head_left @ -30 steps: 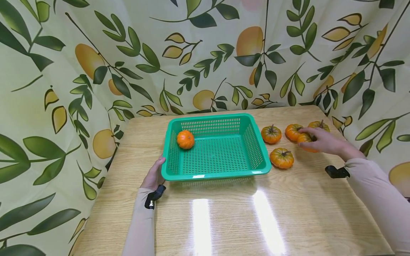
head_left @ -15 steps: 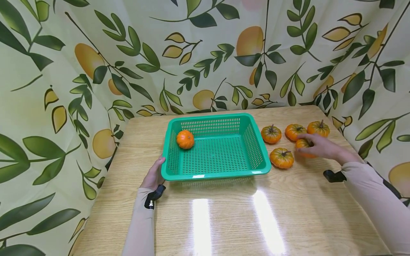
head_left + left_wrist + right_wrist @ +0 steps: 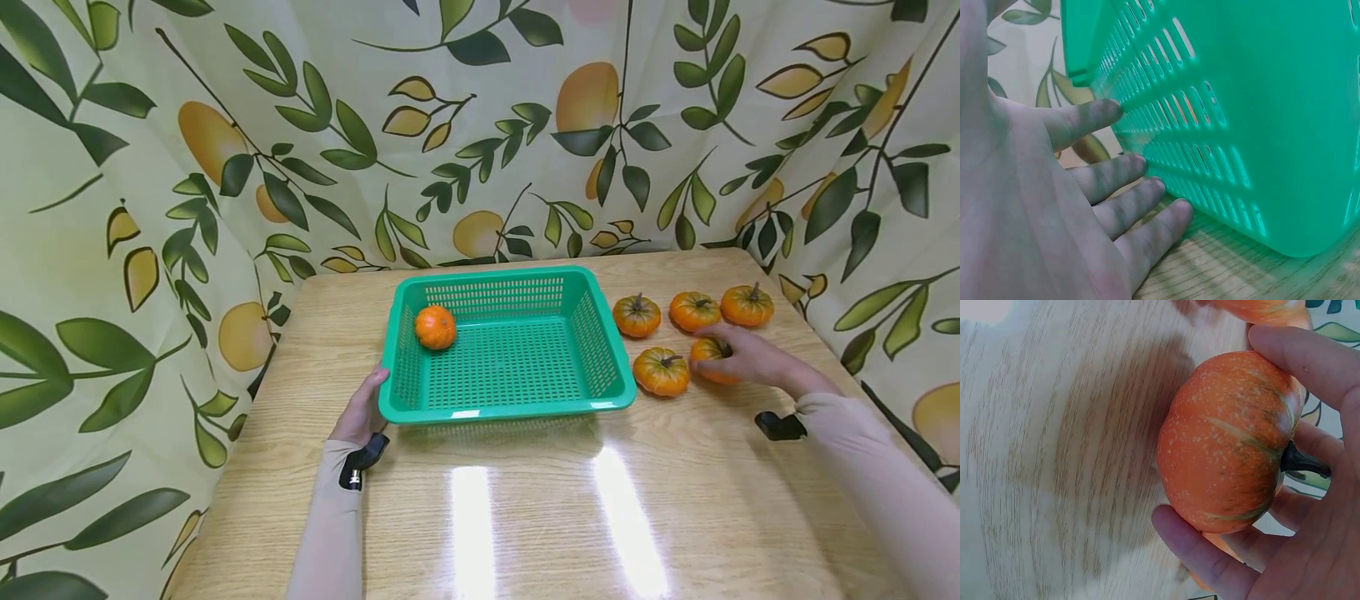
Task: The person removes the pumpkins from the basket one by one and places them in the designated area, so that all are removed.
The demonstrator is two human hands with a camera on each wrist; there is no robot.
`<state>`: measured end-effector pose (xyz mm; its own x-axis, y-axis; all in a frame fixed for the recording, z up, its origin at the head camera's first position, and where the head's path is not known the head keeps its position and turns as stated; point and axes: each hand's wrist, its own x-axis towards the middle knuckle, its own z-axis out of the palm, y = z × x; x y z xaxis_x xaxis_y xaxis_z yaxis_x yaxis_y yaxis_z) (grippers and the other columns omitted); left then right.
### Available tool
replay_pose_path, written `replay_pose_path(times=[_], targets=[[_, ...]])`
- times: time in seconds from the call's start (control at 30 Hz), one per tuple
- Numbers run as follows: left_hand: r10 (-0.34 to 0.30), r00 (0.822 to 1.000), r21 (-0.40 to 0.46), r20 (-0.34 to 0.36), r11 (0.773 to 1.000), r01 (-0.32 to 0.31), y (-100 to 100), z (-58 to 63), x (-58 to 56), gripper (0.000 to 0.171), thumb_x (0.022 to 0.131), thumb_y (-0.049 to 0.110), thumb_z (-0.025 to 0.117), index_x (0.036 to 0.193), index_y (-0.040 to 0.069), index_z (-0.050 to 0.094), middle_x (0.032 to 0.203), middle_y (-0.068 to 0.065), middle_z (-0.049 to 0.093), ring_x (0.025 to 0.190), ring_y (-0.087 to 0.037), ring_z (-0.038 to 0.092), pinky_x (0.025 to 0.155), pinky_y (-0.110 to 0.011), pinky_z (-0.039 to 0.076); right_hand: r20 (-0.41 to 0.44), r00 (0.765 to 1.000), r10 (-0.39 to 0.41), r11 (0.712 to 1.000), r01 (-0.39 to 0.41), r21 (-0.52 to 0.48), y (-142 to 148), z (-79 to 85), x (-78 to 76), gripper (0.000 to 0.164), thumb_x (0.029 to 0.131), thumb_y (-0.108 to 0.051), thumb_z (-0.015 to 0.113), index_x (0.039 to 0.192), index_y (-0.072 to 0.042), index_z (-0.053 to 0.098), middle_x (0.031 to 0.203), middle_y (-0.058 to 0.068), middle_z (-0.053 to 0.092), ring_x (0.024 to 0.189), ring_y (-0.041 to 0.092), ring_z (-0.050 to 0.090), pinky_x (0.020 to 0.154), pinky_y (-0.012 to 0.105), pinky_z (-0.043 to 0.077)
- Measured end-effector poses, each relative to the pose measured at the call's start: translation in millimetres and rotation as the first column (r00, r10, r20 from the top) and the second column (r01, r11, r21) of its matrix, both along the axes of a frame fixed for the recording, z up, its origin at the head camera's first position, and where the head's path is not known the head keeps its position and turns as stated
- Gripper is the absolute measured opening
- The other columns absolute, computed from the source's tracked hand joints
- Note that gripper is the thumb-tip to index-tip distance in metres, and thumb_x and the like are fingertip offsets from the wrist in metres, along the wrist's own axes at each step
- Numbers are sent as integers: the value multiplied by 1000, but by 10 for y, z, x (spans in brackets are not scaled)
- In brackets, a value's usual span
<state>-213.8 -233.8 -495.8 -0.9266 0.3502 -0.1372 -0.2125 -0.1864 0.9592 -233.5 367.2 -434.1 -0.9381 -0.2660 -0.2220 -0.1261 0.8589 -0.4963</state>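
Observation:
My right hand (image 3: 753,357) grips a small orange pumpkin (image 3: 1229,440) at the table's right side. Thumb and fingers lie round its sides, and its dark stem points toward the palm. Whether it touches the table I cannot tell. A green plastic basket (image 3: 506,408) with slotted walls stands mid-table, and a bumpy orange pumpkin (image 3: 436,327) lies in its left part. At the basket's left side is my left hand (image 3: 360,412). Its fingers (image 3: 1150,228) are stretched out, with some tips at the slotted wall in the left wrist view. The thumb is by the rim.
Right of the basket sit more small pumpkins: one by its back right side (image 3: 637,315), another nearer the front (image 3: 661,372), and two behind my right hand (image 3: 693,311). A leaf-patterned curtain (image 3: 495,150) borders the wooden table (image 3: 540,508) at the back and sides.
My right hand has drawn the pumpkin slightly toward the front, away from the two behind it. The left hand and the basket have stayed in place.

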Motion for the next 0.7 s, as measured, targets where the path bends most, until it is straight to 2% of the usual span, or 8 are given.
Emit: replay_pose_path(times=[0.27,0.4,0.7], targets=[[6,1000,-9,13,1000,-6,-3,3,2,72,100,43,34,163,20,9,161,-11,24,128,-10,44,119,-46,18,7,1000,-18,999,18,35,13,-52,-8,67,93,-37,71,140,6,48,142,39,45,129,56,40,103,74,31],[5,1000,-10,13,1000,-5,-1,-2,-7,71,100,43,34,162,20,9,157,-8,28,128,-10,44,118,-44,19,11,1000,-17,999,17,32,21,-69,-7,70,94,-37,70,142,7,46,141,40,45,128,57,40,103,74,31],[-17,999,-15,-27,1000,17,3,17,-12,69,101,42,30,161,15,11,146,-1,38,127,-13,45,111,-37,30,-36,999,-11,1000,12,28,20,2,-16,64,95,-35,69,140,7,50,142,40,45,129,59,39,102,75,31]])
